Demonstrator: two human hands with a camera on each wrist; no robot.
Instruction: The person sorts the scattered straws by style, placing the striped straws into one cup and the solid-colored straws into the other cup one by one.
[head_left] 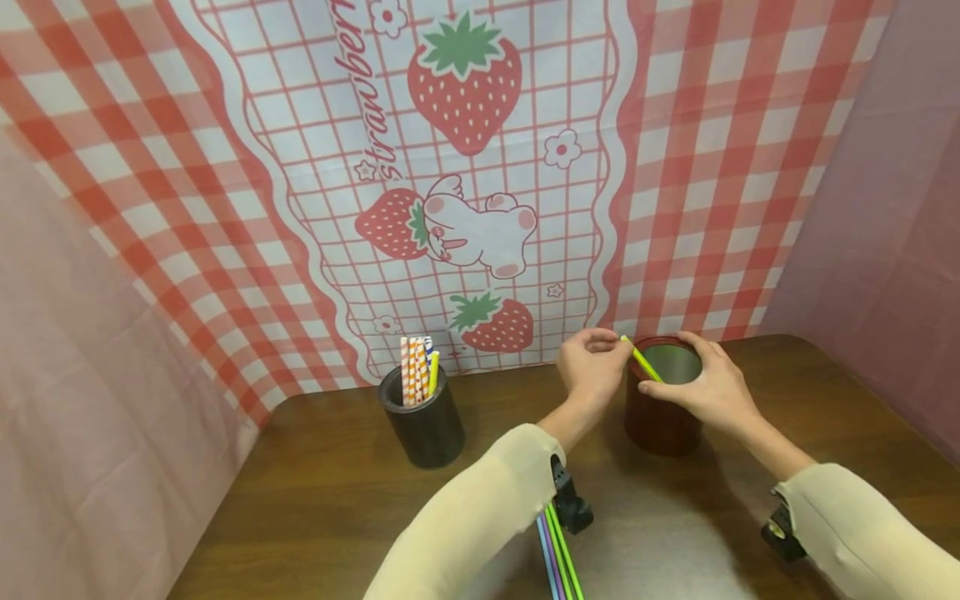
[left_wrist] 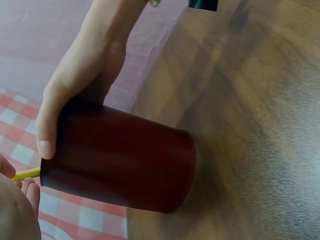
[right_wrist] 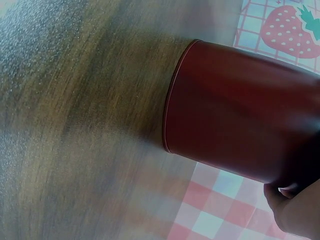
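My left hand [head_left: 592, 371] pinches the upper end of a yellow-green straw [head_left: 645, 363]. The straw slants over the rim of a dark red cylindrical cup [head_left: 663, 429], with its lower part inside the opening. In the left wrist view, the straw [left_wrist: 27, 174] comes out from between the thumb and fingers of my left hand [left_wrist: 17, 207]. My right hand [head_left: 716, 387] grips the cup near its top, thumb on the near side and fingers round the far side. The cup stands upright on the wooden table.
To the left stands a black cup [head_left: 426, 433] with several striped paper straws [head_left: 415, 375] and a yellow one. Several blue, purple and green straws [head_left: 557, 554] lie on the table [head_left: 315, 500] at the front, partly behind my left sleeve. A strawberry-print cloth [head_left: 480, 208] hangs behind.
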